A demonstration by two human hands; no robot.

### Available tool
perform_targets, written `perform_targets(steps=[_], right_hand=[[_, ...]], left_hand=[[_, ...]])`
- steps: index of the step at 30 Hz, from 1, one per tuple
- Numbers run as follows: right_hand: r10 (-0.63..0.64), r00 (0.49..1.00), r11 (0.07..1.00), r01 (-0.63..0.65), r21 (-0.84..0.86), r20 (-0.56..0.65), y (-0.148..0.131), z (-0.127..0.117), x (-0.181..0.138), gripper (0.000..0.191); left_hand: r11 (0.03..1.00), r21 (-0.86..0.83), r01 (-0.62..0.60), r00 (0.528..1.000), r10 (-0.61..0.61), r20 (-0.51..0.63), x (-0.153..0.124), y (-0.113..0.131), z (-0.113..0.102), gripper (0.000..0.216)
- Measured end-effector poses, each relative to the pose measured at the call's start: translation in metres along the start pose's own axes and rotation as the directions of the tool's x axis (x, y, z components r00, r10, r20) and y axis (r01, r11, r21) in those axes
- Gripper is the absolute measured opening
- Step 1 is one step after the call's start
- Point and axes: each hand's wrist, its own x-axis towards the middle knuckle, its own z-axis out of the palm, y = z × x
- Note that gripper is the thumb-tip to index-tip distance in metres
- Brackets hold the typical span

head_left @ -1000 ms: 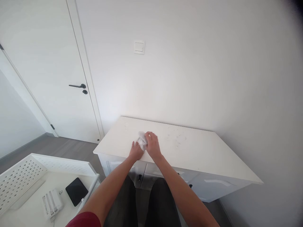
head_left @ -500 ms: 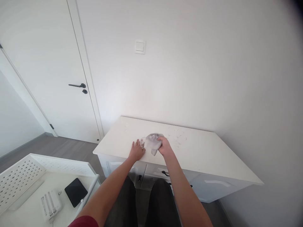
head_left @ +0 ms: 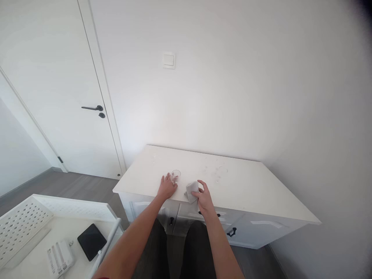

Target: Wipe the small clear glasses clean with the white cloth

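A small clear drinking glass (head_left: 175,175) stands upright on the white cabinet top (head_left: 247,190). My left hand (head_left: 167,187) lies low against its near left side, thumb and fingers around the lower part, steadying it; the exact contact of the fingertips is hard to see. To the right of the glass, just over the front edge of the top, my right hand (head_left: 204,197) pinches a light grey cloth (head_left: 192,191), bunched and hanging a little. The cloth is apart from the glass.
Clear drops or wet marks (head_left: 216,170) dot the cabinet top towards the back right. At lower left a white cart (head_left: 69,205) carries a black tablet (head_left: 92,241) and a white power strip (head_left: 61,256). Wall and door (head_left: 58,116) stand behind.
My right hand has drawn the cloth away from the glass, down towards the front edge, so the glass shows more fully. My left hand has stayed at the glass.
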Motion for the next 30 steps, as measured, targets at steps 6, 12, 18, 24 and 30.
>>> perform_targets(steps=[6, 12, 18, 24, 30], right_hand=[[0.034, 0.995, 0.999, -0.034, -0.007, 0.096, 0.0, -0.015, -0.003, 0.034], [0.019, 0.996, 0.998, -0.015, -0.054, 0.084, -0.008, -0.041, -0.028, 0.031], [-0.08, 0.993, 0.948, 0.102, -0.302, 0.083, -0.033, -0.054, -0.068, 0.047], [-0.374, 0.81, 0.4, 0.58, -0.709, 0.452, -0.067, -0.042, -0.119, 0.032], [-0.315, 0.868, 0.623, 0.495, -0.606, 0.385, -0.067, -0.024, -0.146, 0.03]], left_hand=[[0.958, -0.277, 0.073, 0.994, -0.092, -0.054, -0.001, -0.001, -0.014, 0.038], [0.746, -0.642, 0.179, 0.973, -0.23, 0.004, -0.018, 0.02, -0.035, 0.026], [0.472, -0.852, 0.227, 0.974, -0.095, 0.206, -0.089, 0.079, -0.042, 0.05], [0.257, -0.922, 0.289, 0.946, 0.07, 0.316, -0.144, 0.111, -0.068, 0.059], [0.243, -0.938, 0.247, 0.934, 0.198, 0.297, -0.18, 0.124, -0.068, 0.066]])
